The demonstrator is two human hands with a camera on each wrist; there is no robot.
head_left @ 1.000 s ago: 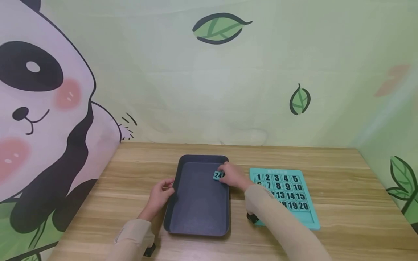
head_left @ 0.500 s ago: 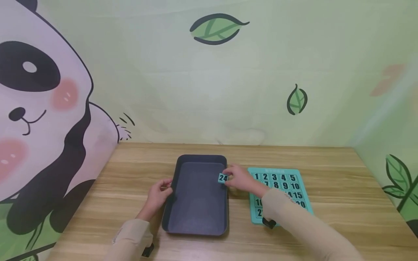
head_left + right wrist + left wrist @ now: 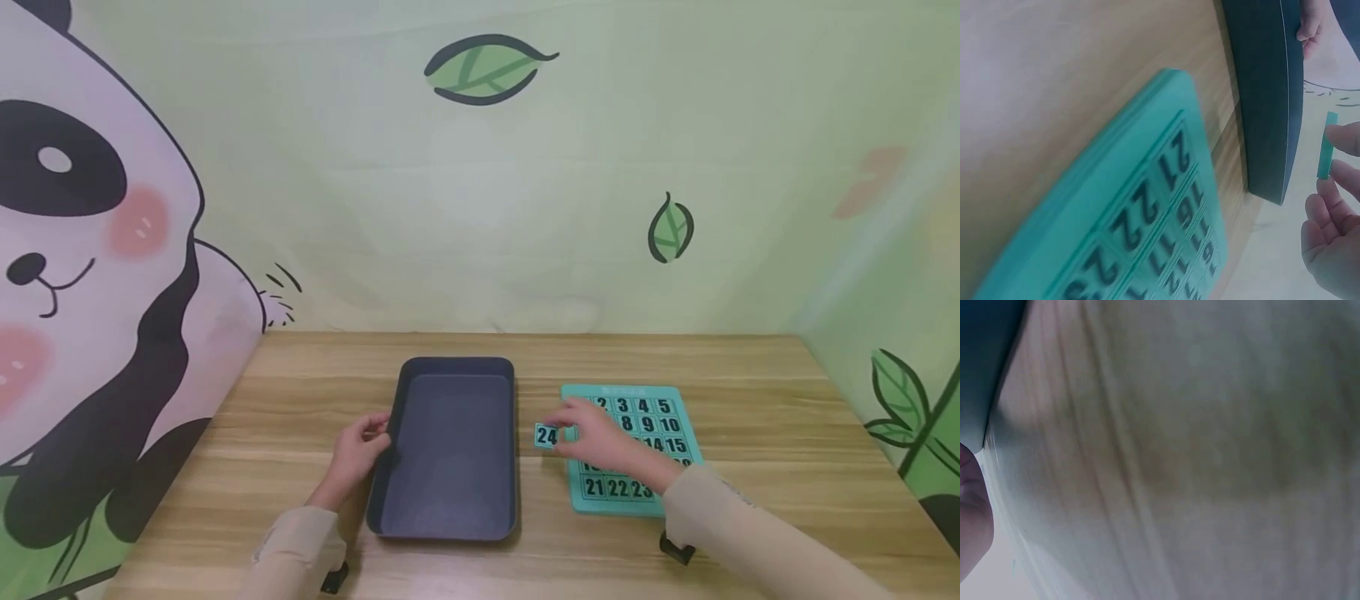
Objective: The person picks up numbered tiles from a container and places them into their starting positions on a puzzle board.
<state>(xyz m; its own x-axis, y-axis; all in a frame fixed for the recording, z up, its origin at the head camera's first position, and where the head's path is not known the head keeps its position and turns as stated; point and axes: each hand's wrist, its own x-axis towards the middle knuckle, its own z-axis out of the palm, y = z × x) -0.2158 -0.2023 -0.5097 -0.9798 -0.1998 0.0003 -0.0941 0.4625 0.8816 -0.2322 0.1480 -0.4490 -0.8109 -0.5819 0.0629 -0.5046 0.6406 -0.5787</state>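
My right hand (image 3: pixel 600 437) pinches a teal number tile (image 3: pixel 546 436) marked 24 between thumb and fingers. It holds the tile in the gap between the dark tray and the teal number board (image 3: pixel 633 508), partly covering the board. In the right wrist view the tile (image 3: pixel 1327 145) appears edge-on, raised above the board. Rows of numbered tiles fill the board, with 21, 22 and 23 along its bottom row. My left hand (image 3: pixel 358 454) grips the left rim of the dark blue-grey tray (image 3: pixel 453 467), which has no tiles inside.
Tray and board lie side by side on a wood-grain table (image 3: pixel 300 400). Behind the table hangs a green backdrop (image 3: pixel 360 167) printed with a panda and leaves. A black wrist camera (image 3: pixel 677 550) sits under the right sleeve.
My right hand has carried the 24 tile rightward, from above the tray's right side to beside the board. The left hand stays at the tray's rim. The head view has shifted slightly.
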